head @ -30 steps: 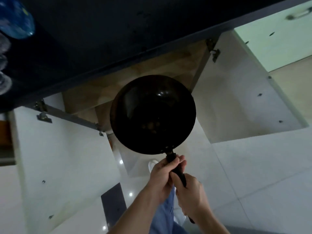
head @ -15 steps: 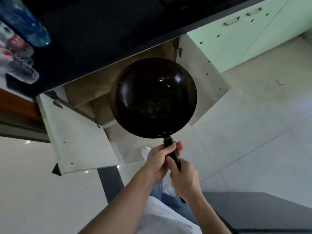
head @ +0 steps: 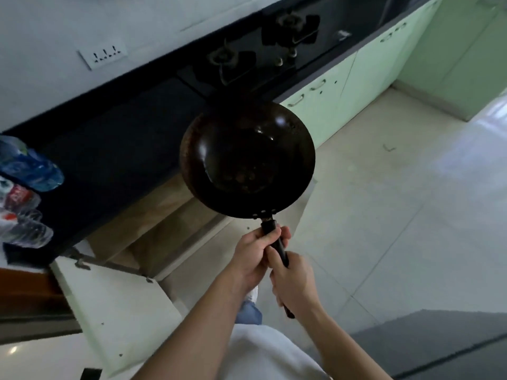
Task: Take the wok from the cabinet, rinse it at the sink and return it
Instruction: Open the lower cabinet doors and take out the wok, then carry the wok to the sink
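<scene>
A round, dark, well-seasoned metal wok (head: 247, 160) with a long black handle (head: 275, 246) is held in the air in front of the open lower cabinet (head: 153, 223), its bowl facing up and overlapping the edge of the dark stone countertop (head: 109, 138). The left hand (head: 253, 255) is wrapped tightly around the handle just below the bowl, and the right hand (head: 295, 283) is closed around the handle farther back, the two hands touching. On the countertop sit a black two-burner gas hob (head: 263, 48) and, at the far left, several clear plastic bottles (head: 24, 193); the white cabinet door (head: 115, 311) hangs open on the left.
</scene>
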`<state>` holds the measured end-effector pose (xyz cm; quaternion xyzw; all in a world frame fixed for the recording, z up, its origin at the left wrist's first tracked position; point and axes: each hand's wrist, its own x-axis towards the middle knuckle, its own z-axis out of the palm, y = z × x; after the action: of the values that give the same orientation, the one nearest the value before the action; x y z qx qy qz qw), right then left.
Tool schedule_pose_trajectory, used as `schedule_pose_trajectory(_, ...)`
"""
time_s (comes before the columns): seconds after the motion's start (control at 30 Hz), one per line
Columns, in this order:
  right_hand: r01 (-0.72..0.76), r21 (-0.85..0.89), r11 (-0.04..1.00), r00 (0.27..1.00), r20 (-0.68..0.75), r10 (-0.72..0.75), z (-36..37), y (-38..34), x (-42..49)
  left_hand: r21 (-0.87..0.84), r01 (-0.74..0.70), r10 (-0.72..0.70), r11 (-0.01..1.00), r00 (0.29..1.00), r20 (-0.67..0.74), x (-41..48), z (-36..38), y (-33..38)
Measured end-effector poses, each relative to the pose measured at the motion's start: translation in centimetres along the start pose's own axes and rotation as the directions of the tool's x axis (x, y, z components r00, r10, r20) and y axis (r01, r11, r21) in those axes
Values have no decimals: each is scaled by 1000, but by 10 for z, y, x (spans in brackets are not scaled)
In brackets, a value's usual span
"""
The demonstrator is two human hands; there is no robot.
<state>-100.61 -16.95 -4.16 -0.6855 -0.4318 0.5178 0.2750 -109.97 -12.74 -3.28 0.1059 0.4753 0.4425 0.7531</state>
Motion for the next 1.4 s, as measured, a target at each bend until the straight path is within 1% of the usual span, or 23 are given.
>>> schedule_pose_trajectory(0.1,8,-20,1000,997,-73,-10,-3,-22,23,57,6,-9,998,998,67,26,12,25)
schedule_pose_trajectory(0.27,13,-69,998,971,-236,-29,-8,-56,64,103,58,-74,993,985,158,75,35,59)
schedule_pose_trajectory(0.43,-51,-59,997,935,-354,27,-19,-71,92,172,105,-145,980,960,240,114,60,75)
schedule_pose_trajectory(0.6,-82,26,996,888,-453,85,-41,-75,107,281,168,-254,945,918,305,140,93,72)
schedule_pose_trajectory(0.77,-103,123,987,835,-529,153,-72,-69,127,370,195,-328,908,881,341,166,135,58)
schedule_pose_trajectory(0.93,-69,194,979,795,-582,171,-127,-54,160,442,211,-381,872,859,343,202,196,35)
schedule_pose_trajectory(1.1,-45,222,974,776,-606,174,-204,-39,199,477,233,-425,847,836,347,242,274,7)
schedule_pose_trajectory(1.27,-38,242,969,792,-584,177,-301,-34,226,477,243,-437,845,827,352,275,361,-25)
schedule_pose_trajectory(1.4,-22,259,966,798,-578,173,-361,-31,246,474,239,-433,847,827,357,297,417,-46)
